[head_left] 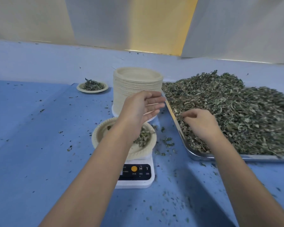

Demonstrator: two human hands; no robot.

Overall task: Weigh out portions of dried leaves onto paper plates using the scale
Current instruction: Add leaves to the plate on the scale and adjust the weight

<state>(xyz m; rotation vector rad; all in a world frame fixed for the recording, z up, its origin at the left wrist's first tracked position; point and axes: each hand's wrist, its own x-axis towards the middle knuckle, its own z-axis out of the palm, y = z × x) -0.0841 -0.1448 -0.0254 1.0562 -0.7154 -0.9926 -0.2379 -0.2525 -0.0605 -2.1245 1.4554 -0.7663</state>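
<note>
blue table, crumbs | white panels | right hand grips dried leaves

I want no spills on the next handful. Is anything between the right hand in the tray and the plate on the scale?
Only the tray rim lies between the right hand, curled into the dried leaves, and the paper plate. The left hand and forearm cross above that plate; its tray-side part is uncovered.
</note>
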